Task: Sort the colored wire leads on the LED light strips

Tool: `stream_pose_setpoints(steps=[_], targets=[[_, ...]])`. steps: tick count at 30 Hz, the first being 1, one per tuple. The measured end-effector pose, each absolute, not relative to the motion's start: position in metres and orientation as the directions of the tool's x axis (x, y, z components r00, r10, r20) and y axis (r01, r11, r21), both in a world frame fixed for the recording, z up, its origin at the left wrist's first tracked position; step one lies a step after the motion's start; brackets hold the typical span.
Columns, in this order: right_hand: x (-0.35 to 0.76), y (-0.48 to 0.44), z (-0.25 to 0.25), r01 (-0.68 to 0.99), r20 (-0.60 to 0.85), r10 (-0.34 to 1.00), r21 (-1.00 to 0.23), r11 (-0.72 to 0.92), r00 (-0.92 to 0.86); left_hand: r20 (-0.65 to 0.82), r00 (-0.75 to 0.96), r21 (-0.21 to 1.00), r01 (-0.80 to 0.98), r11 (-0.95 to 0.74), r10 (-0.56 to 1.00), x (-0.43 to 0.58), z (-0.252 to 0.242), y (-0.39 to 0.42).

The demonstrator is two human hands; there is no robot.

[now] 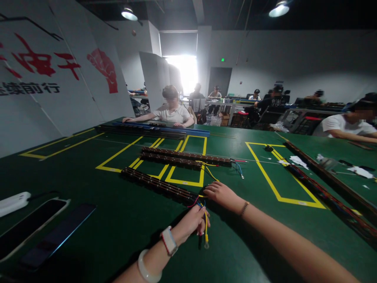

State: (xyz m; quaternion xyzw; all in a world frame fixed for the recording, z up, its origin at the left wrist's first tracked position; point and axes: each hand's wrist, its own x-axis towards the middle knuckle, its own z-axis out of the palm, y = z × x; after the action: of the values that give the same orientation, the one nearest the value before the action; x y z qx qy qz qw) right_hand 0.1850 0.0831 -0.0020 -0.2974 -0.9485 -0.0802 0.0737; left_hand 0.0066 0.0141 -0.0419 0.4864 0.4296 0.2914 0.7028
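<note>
My left hand (193, 221), with a watch and a pale bangle on the wrist, is closed on a bundle of coloured wires (205, 224) that hang from its fingers; a yellow one is plainest. These wires run from the near end of a long dark strip (157, 184) lying on the green table (123, 220). My right hand (221, 194) lies flat on the table just right of that end, fingers stretched toward it. Two more dark strips (182, 156) lie farther back, with wires (237, 167) at their right end.
Two phones (38, 228) and a white power bank (13, 202) lie at the near left. Yellow tape boxes (282, 184) mark the table. More strips run along the right edge (330, 196). One person (172, 112) sits across the table, another (350, 125) at the right, others behind.
</note>
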Motion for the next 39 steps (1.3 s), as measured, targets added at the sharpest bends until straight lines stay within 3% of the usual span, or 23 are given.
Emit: stream_pose_setpoints(steps=[2,9,23,26,30,32,35,39], targets=[[0.187,0.069,0.000,0.564,0.238,0.531,0.095,0.820,-0.813,-0.336,0.464,0.923,-0.010,0.384,0.820,0.007,-0.046,0.016],[0.197,0.032,-0.009,0.345,0.249,0.289,0.220,0.912,-0.924,-0.353,0.459,0.904,-0.056,0.423,0.815,0.009,-0.059,0.020],[0.200,0.038,-0.008,0.281,0.241,0.233,0.187,0.941,-0.942,-0.420,0.440,0.878,-0.025,0.478,0.794,0.004,-0.046,0.018],[0.198,0.040,-0.002,0.316,0.269,0.287,0.068,0.946,-0.919,-0.391,0.470,0.885,-0.045,0.464,0.791,0.003,-0.048,0.017],[0.189,0.044,0.003,0.479,0.433,0.554,-0.278,0.832,-0.711,-0.350,0.518,0.889,-0.078,0.450,0.781,0.002,-0.048,0.017],[0.180,0.047,0.006,0.539,0.470,0.651,-0.366,0.759,-0.597,-0.348,0.511,0.894,-0.070,0.442,0.786,0.002,-0.049,0.017],[0.160,0.052,0.011,0.607,0.468,0.693,-0.347,0.715,-0.549,-0.358,0.507,0.897,-0.045,0.439,0.784,0.003,-0.050,0.018],[0.129,0.061,0.015,0.667,0.450,0.664,-0.182,0.723,-0.597,-0.371,0.486,0.903,-0.010,0.430,0.792,0.005,-0.050,0.020]])
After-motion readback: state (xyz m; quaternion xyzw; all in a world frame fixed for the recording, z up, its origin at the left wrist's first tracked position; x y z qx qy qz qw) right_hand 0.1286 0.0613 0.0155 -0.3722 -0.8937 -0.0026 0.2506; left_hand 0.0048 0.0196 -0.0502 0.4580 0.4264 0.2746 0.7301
